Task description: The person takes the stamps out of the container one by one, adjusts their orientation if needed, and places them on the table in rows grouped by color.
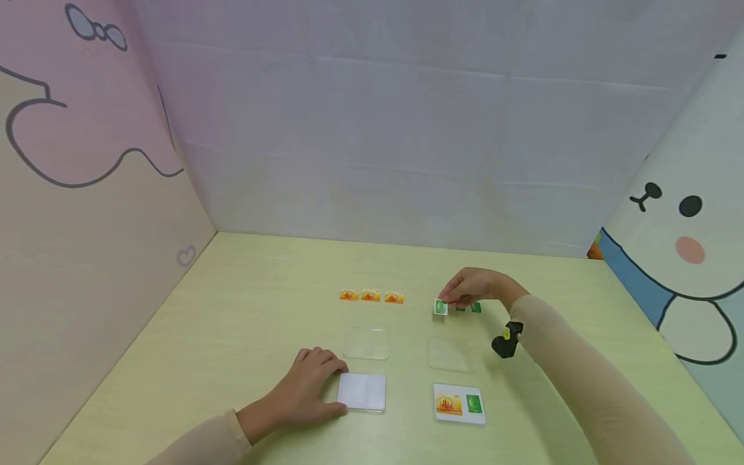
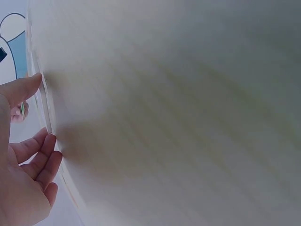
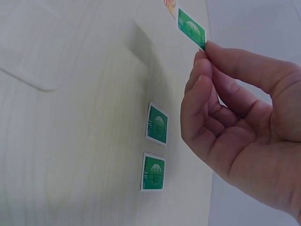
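Note:
Between thumb and fingertip, my right hand (image 1: 472, 285) pinches a green postage stamp (image 3: 191, 28) with a white border, raised above the table. Two more green stamps (image 3: 156, 124) lie flat beneath that hand, one beside the other. At the near left, my left hand (image 1: 310, 387) holds a flat clear case with a white insert (image 1: 361, 392) at its left side, thumb on one corner and index finger on the other. Another such case (image 1: 473, 413), further right, has an orange stamp (image 1: 449, 404) and a green stamp (image 1: 473, 404) on its white insert.
Three orange stamps (image 1: 371, 295) lie in a row at the back middle. Behind the two cases are two clear plastic covers (image 1: 366, 354) (image 1: 451, 368). Printed panels (image 1: 104, 213) flank the pale wooden table (image 1: 261, 290), and a pale wall (image 1: 378, 161) stands behind it.

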A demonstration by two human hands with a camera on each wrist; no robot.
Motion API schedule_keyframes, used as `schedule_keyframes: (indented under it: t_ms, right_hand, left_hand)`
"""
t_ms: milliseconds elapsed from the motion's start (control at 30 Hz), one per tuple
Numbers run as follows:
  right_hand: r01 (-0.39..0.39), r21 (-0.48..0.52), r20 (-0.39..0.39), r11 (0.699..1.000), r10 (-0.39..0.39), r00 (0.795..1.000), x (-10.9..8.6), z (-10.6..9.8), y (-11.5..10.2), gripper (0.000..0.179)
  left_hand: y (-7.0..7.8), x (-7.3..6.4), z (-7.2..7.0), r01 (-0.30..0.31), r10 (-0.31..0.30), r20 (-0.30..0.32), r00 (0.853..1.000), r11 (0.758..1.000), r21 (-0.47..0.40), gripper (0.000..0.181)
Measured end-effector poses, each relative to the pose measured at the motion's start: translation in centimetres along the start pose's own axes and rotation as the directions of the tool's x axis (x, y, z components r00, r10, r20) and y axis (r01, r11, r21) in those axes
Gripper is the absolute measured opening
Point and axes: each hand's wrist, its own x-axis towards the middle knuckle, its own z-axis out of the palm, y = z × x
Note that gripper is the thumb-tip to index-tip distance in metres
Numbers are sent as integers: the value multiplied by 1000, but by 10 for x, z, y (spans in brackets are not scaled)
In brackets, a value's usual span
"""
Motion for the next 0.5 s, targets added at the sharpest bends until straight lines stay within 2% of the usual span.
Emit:
schedule_keyframes:
  t_ms: [500]
  right_hand:
    - [-6, -12, -6, 1000, 6, 1000, 1, 0, 0, 21]
  left_hand:
    - [-1, 0, 0, -5, 5, 0, 1000, 1000, 0, 47]
